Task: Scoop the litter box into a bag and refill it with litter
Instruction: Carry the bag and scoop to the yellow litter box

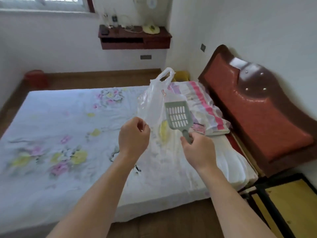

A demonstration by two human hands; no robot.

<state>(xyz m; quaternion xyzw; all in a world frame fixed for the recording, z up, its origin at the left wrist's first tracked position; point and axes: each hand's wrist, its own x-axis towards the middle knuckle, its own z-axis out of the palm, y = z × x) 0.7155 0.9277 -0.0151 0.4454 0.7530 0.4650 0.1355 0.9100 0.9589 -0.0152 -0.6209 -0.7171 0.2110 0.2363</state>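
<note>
Bag (155,102), thin limp plastic, hangs pinched in left hand (133,134) above bed's (51,134) right edge; right hand (197,148) grips stiff, light 1-piece scoop (177,115) by handle, sensibly; litter box unseen.

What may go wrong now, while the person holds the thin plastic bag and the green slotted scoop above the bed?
1. The thin translucent plastic bag hangs limp from the left hand, its mouth not spread; scooped waste might miss it.
2. The right hand pinches only the handle end of the green slotted plastic scoop; it may slip.
3. Both are over the floral bedsheet, which spills could soil.
</note>
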